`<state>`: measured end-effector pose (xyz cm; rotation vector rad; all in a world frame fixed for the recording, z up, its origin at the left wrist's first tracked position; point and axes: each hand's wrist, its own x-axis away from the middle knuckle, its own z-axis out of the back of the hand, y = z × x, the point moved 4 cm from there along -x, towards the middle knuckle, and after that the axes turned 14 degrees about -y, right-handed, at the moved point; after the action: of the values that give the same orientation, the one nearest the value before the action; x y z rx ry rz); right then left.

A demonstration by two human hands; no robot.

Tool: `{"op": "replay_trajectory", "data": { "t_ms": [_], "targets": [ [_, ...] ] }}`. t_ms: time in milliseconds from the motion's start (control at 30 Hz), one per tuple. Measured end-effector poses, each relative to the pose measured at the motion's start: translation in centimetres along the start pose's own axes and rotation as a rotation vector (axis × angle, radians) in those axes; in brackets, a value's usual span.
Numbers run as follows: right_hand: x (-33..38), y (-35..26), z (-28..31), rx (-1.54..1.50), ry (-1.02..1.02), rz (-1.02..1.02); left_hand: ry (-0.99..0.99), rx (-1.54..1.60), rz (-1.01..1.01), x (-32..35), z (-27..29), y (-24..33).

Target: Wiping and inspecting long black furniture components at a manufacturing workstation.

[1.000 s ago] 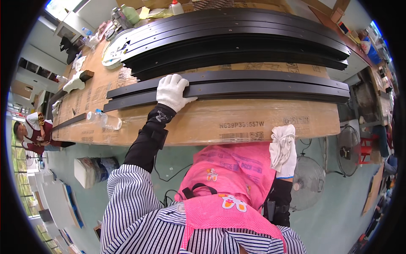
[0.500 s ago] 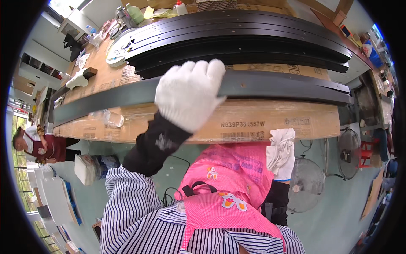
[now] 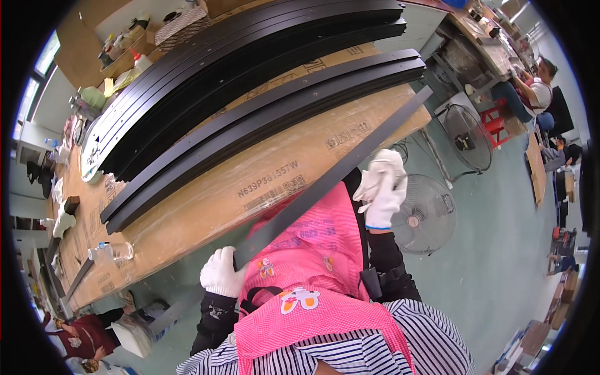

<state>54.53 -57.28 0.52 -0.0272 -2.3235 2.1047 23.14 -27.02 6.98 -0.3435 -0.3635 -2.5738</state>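
Note:
A long flat black strip [image 3: 328,178] slants from my lap up to the right, across the table's front edge. My left hand [image 3: 222,273], in a white knit glove, closes around its lower left part. My right hand [image 3: 382,206], gloved too, is closed on a crumpled white cloth [image 3: 382,170], just right of the strip and apart from it. Its fingers are partly hidden by the cloth. On the table, two long black strips [image 3: 269,128] lie side by side in front of a larger stack of black strips [image 3: 250,59].
Brown cardboard [image 3: 206,228] covers the tabletop. A clear plastic bottle [image 3: 112,252] lies near its left front edge. On the floor at right stand a round fan [image 3: 422,219], another fan [image 3: 465,137] and a red stool [image 3: 494,125]. Other people [image 3: 87,337] are at the left and far right.
The view has turned toward the right. My left hand has moved down from the table toward my lap, drawing one black strip off the table. My right hand has risen with the cloth.

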Motion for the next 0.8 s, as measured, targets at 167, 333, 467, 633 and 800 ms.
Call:
{"op": "replay_trajectory", "data": {
  "t_ms": [167, 333, 467, 633, 800],
  "targets": [
    [6.4, -9.6, -12.4, 0.566, -0.85, 0.691, -0.081, 0.02, 0.055, 0.8, -1.3, -4.4],
    [8.2, -5.1, -15.2, 0.865, -1.048, 0.551, -0.197, -0.123, 0.147, 3.4, -2.8, -13.5],
    [-5.0, -6.2, -10.1, 0.657, -0.816, 0.608, -0.18, -0.111, 0.216, 5.4, -3.0, -17.0],
    [-24.7, -3.8, 2.4, 1.257, -0.019, 0.423, -0.173, -0.099, 0.187, 3.5, -3.3, -17.2],
    [-32.2, -6.6, 5.5, 1.489, 0.193, 0.101, -0.159, -0.089, 0.201, 3.3, -3.4, -18.1]
  ]
}}
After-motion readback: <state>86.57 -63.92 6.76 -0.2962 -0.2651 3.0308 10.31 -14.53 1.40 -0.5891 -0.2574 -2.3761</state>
